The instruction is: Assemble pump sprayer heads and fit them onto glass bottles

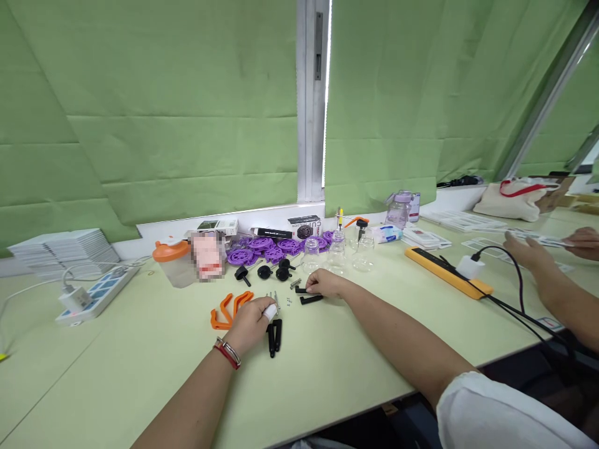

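Observation:
My left hand (253, 321) rests low over the table, fingers curled, with white tape round its thumb. What is in its fingers, if anything, is hidden. Thin metal pins (276, 298) show just past the fingertips, and two black handle-like parts (274, 338) lie beside the thumb. Orange curved plastic pieces (219, 317) are at this hand's left. My right hand (326, 284) is closed at the fingertips on a slim black plastic part (301, 290). A second black part (311, 300) lies just below it. Metal springs (295, 283) and tiny metal bits (289, 302) are close by.
Behind are black knobs (264, 272), purple plastic discs (243, 256), clear glass jars (336, 257) and an orange-lidded container (173, 262). Power strips stand left (98, 296) and right (449, 272), with trailing cables. Another person's hands (533, 255) hold a sheet at the right.

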The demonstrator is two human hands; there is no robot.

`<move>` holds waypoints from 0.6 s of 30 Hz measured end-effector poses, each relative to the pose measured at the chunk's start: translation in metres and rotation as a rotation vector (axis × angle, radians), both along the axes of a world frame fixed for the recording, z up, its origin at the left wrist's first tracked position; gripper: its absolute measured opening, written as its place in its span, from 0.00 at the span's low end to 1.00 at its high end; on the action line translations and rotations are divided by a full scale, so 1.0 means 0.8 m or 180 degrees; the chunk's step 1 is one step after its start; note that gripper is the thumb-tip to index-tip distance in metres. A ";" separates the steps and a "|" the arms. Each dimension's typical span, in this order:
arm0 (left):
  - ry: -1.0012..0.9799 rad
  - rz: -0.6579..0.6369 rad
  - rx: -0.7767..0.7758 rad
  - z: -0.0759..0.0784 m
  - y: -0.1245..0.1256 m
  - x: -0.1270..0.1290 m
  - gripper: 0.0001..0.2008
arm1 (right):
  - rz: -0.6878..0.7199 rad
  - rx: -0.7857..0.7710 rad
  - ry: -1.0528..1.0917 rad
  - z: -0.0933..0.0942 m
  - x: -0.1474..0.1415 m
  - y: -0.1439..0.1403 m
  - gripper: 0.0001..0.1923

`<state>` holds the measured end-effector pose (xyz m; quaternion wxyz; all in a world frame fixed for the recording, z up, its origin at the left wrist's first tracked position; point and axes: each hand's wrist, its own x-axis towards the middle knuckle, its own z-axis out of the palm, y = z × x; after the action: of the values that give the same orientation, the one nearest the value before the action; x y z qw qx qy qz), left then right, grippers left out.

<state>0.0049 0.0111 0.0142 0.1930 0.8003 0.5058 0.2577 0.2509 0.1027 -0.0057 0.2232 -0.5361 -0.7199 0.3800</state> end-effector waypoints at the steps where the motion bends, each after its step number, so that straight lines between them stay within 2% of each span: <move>1: -0.0007 -0.0003 0.0002 0.000 0.000 0.000 0.11 | -0.0005 -0.0021 0.0051 -0.002 0.001 0.002 0.06; 5: -0.0064 -0.0014 -0.0035 -0.004 0.003 -0.002 0.12 | -0.0047 -0.0074 0.0265 -0.003 0.006 0.005 0.07; 9: -0.0387 0.0094 -0.0069 -0.007 0.003 0.000 0.17 | -0.0001 -0.0173 0.0668 0.018 0.000 -0.009 0.08; 13: -0.1000 -0.0131 -0.0108 -0.008 -0.001 0.008 0.27 | 0.0649 -0.0411 0.1192 0.045 -0.025 -0.043 0.09; 15: -0.1225 -0.0308 -0.0194 -0.008 -0.003 0.011 0.26 | 0.1041 -0.0523 0.1233 0.052 -0.039 -0.061 0.09; 18: -0.1547 -0.0560 -0.0416 -0.007 -0.006 0.014 0.19 | 0.1216 -0.0660 0.1395 0.053 -0.052 -0.082 0.10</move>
<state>0.0161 0.0061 0.0083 0.3818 0.7417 0.3887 0.3913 0.2094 0.0372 0.0364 0.2418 -0.3162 -0.6999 0.5931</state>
